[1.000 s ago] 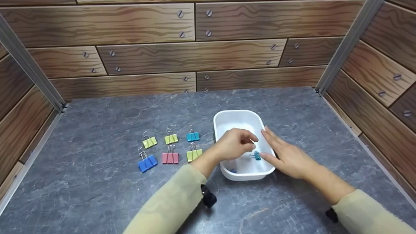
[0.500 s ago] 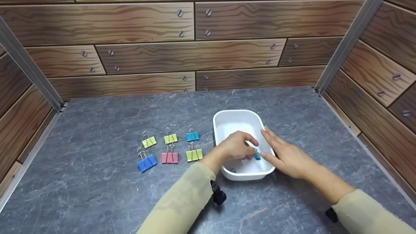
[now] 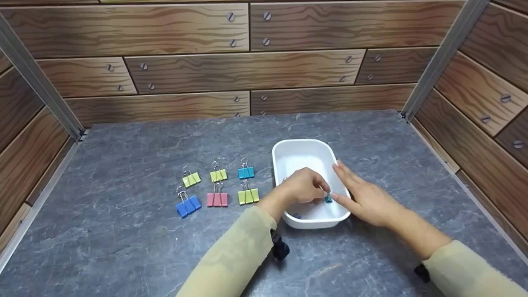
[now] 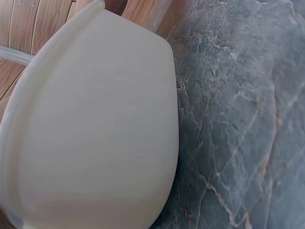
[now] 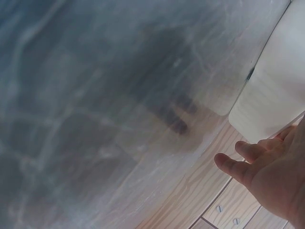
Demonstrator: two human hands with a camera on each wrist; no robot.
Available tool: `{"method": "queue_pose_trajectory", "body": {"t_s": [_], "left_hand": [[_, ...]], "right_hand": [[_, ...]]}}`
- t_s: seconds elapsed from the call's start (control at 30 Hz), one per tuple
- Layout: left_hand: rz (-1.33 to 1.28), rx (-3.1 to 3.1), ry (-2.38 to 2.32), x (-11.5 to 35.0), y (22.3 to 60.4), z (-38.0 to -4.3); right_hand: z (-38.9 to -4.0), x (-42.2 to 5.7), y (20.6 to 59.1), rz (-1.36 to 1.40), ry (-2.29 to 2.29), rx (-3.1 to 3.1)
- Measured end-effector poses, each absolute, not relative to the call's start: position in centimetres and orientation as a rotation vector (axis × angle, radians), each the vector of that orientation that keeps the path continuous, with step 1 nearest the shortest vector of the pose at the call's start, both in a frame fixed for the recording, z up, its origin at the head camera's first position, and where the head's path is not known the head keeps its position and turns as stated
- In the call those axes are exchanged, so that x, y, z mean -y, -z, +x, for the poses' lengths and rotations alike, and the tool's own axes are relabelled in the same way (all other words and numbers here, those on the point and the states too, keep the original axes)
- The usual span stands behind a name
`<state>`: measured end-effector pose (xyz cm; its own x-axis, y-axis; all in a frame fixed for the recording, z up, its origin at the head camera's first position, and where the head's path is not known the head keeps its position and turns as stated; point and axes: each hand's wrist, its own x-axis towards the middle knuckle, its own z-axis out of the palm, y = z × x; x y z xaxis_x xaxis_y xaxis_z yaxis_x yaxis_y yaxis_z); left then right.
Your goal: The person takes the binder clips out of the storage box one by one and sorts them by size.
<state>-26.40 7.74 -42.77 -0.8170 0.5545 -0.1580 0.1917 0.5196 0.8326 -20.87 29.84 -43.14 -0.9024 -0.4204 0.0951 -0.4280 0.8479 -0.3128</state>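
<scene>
My left hand [image 3: 303,186] reaches down into a white plastic tray [image 3: 303,144], its thumb and index finger curled together at a small teal binder clip [image 3: 328,199], pinching its upper end. A small blue binder clip [image 3: 296,215] lies in the tray's near left corner, partly hidden by the rim. Against the tray's right rim rests my right hand [image 3: 369,202], fingers extended along the outside and thumb over the edge close to the teal clip. In the left wrist view the tray's outer wall [image 4: 100,119] fills much of the picture, and the left fingers are hidden.
Left of the tray, larger binder clips lie in two rows: two yellow clips [image 3: 218,175] and a light blue clip [image 3: 246,172] behind, a blue clip [image 3: 189,206], a pink clip [image 3: 217,199] and a yellow-green clip [image 3: 248,196] in front. Wood-patterned walls [image 3: 185,74] surround the grey table [image 3: 123,247].
My left hand has moved slightly right and down inside the tray, its fingertips closing on the teal binder clip. The right hand has stayed at the rim.
</scene>
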Motion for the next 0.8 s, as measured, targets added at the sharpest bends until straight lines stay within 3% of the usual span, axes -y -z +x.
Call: {"method": "queue_pose_trajectory", "body": {"t_s": [0.8], "left_hand": [[0.598,-2.463,-1.270,-7.83,42.74,-26.58]], "right_hand": [[-20.86,-29.86,43.24,0.695,-0.519,2.987]]}}
